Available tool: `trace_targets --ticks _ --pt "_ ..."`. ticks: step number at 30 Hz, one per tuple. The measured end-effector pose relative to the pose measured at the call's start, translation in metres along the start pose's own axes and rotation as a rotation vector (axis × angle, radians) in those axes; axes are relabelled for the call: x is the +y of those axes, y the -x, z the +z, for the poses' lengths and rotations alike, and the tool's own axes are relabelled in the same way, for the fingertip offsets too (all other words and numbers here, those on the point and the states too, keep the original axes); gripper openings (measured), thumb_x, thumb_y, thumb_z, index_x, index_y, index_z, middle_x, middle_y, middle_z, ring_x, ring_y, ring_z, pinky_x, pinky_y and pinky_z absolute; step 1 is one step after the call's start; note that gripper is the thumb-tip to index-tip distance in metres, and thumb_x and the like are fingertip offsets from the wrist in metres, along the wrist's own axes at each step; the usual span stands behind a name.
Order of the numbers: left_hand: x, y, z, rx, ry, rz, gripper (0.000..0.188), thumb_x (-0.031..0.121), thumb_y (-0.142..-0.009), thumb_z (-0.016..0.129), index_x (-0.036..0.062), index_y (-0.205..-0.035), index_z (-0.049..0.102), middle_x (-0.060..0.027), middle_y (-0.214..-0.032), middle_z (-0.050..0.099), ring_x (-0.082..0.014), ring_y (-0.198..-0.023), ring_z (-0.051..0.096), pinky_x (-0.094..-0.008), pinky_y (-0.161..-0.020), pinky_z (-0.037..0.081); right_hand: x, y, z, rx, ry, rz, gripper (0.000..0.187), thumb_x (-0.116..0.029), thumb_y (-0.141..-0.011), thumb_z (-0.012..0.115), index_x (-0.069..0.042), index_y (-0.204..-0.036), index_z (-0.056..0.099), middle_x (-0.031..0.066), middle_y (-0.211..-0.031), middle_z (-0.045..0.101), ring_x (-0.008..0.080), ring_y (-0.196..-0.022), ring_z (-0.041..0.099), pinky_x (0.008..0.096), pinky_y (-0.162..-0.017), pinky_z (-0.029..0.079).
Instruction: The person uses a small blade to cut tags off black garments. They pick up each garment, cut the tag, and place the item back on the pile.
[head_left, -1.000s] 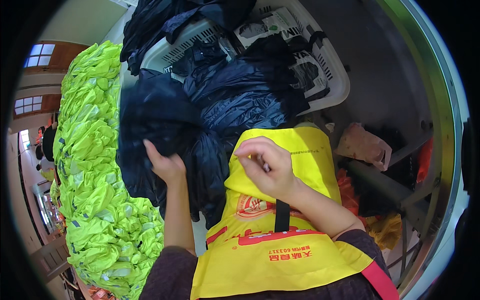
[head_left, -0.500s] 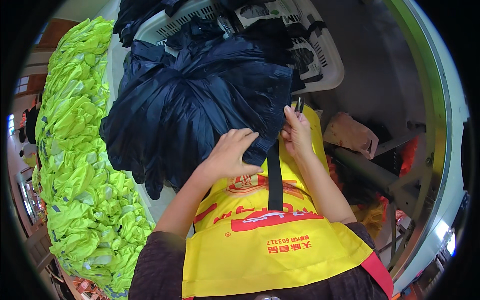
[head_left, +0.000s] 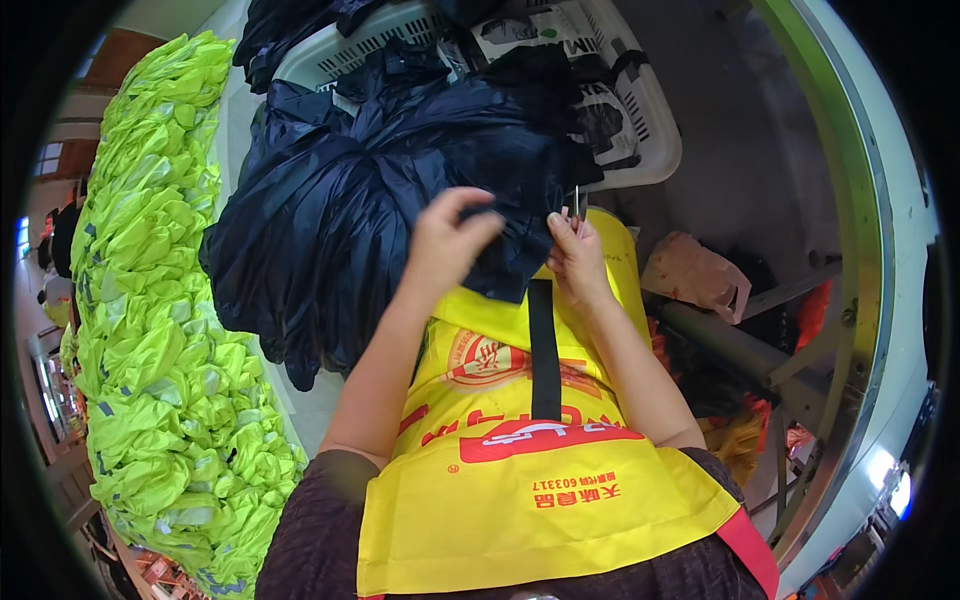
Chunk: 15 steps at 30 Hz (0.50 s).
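Observation:
A dark navy garment of thin, shiny cloth lies gathered in front of me, reaching over the edge of my lap. Above its near right part hovers my left hand, fingers curled apart and slightly blurred, with nothing visible in them. At the garment's right edge, my right hand is closed around a small metal cutting tool that looks like thread snips, its thin blades pointing away from me. The handles are hidden in the palm. Whether the right thumb and finger also pinch the cloth edge, I cannot tell.
A white plastic basket with dark cloth and printed bags stands behind the garment. Heaped bright yellow-green garments line the left side. My yellow apron covers my lap. A metal table frame and a pale bag are at right.
My left hand has lifted off the garment's near edge and moved forward. My right hand has shifted slightly left with the snips, whose blades show more upright. The cloth's right edge has moved inward.

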<state>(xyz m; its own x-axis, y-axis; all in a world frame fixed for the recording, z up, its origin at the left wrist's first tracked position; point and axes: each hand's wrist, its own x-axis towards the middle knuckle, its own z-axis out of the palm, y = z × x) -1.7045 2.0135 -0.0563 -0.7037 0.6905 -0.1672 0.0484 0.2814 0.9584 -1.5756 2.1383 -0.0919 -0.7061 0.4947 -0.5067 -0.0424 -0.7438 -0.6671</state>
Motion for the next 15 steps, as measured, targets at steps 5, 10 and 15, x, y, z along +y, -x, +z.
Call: trace_targets --ticks 5,10,15 --pt "-0.001 0.005 -0.080 0.371 0.805 -0.125 0.025 0.007 -0.083 0.040 0.0016 -0.100 0.057 -0.0092 -0.088 0.062 -0.0182 -0.075 0.061 -0.0319 -0.068 0.053 0.005 -0.020 -0.013 -0.023 0.015 -0.041 0.016 -0.021 -0.089 0.058 -0.018 -0.077 0.047 -0.0103 -0.055 0.038 0.0006 -0.040 0.028 0.0173 -0.038 0.020" --pt "-0.003 0.037 -0.084 0.304 0.714 -0.196 0.024 0.005 -0.086 0.042 0.0004 -0.102 0.059 -0.0081 -0.092 0.063 -0.0160 -0.080 0.062 -0.0288 -0.070 0.052 0.004 -0.012 -0.009 -0.047 0.084 -0.030 0.016 -0.021 -0.089 0.058 -0.018 -0.077 0.047 -0.0109 -0.055 0.036 0.0005 -0.040 0.026 0.0178 -0.039 0.018" --pt "-0.004 0.049 -0.073 0.249 0.615 -0.218 0.022 0.001 -0.084 0.049 -0.0031 -0.102 0.060 -0.0072 -0.090 0.064 -0.0119 -0.077 0.062 -0.0202 -0.070 0.049 0.014 -0.020 -0.032 0.079 0.604 -0.574 0.031 -0.023 -0.081 0.068 -0.006 -0.104 0.057 -0.0011 -0.079 0.055 0.0034 -0.056 0.042 0.0177 -0.046 0.032"
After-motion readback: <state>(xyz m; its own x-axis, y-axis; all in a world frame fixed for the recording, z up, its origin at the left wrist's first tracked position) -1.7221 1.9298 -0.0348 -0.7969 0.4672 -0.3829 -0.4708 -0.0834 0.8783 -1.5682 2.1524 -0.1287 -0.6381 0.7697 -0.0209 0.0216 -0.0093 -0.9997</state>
